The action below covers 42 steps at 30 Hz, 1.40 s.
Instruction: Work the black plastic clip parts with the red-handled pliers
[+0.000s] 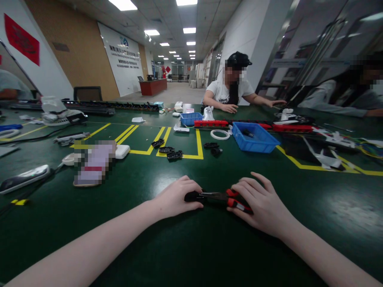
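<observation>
Over the near middle of the green table, my left hand [181, 197] is closed around a small black part [193, 196], much of which its fingers cover. My right hand [261, 201] grips the red and black handles of long-nose pliers [241, 206]. The pliers point left, and their narrow metal jaws reach the black part; whether they clamp it I cannot tell. Beyond my hands lie several similar-looking black parts [174, 155] on the yellow tape lines. Another dark piece [216, 151] sits to their right.
A blue bin [254, 137] with dark pieces inside stands beyond my right hand, near a white ring [220, 134] and red strips [211, 123]. To the left are a phone [95, 164], a white case [122, 151] and cables. A person [229, 89] sits across the table.
</observation>
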### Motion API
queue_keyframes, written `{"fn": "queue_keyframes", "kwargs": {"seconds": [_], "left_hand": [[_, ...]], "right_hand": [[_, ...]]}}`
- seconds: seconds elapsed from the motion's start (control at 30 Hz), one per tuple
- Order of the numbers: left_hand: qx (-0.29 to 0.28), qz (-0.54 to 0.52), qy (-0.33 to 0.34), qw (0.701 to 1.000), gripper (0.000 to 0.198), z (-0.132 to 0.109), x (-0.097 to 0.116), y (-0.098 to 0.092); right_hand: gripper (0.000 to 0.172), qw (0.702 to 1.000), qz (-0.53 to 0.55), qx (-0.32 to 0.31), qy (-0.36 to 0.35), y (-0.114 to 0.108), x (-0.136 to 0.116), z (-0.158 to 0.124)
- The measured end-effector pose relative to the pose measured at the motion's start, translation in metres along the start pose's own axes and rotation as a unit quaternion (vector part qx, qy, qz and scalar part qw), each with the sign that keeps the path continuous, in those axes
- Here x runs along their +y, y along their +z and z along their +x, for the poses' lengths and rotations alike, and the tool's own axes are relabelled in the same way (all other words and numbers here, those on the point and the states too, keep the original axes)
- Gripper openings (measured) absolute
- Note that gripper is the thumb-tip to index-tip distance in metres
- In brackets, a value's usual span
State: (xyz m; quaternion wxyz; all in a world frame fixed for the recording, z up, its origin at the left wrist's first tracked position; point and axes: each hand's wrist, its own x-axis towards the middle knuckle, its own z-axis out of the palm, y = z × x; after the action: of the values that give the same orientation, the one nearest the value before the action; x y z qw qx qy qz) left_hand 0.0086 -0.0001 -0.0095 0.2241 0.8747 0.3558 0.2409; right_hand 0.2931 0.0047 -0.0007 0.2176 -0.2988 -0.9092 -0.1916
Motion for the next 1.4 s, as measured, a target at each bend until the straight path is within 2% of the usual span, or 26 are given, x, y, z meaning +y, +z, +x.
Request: {"fn": "queue_keyframes", "kwargs": {"seconds": [0.23, 0.6, 0.9, 1.2, 1.4], "left_hand": [[0.008, -0.049, -0.02, 0.999, 0.023, 0.0, 0.0, 0.0], [-0.004, -0.119, 0.004, 0.993, 0.025, 0.002, -0.009, -0.002], [-0.03, -0.116, 0.013, 0.993, 0.024, 0.004, -0.007, -0.004], [0.011, -0.036, 0.026, 0.999, 0.026, 0.0, -0.005, -0.004], [0.006, -0.023, 0.022, 0.999, 0.034, 0.0, -0.006, -0.005]], "right_hand": [[0.036, 0.999, -0.014, 0.015, 0.034, 0.001, -0.006, -0.002], [0.033, 0.999, 0.031, -0.004, 0.019, 0.001, 0.002, 0.0], [0.032, 1.0, 0.012, -0.015, -0.006, -0.004, 0.007, 0.0], [0.035, 0.999, -0.008, -0.007, -0.035, 0.003, 0.019, -0.005], [0.035, 0.998, -0.021, 0.001, -0.053, 0.006, 0.016, -0.001]]}}
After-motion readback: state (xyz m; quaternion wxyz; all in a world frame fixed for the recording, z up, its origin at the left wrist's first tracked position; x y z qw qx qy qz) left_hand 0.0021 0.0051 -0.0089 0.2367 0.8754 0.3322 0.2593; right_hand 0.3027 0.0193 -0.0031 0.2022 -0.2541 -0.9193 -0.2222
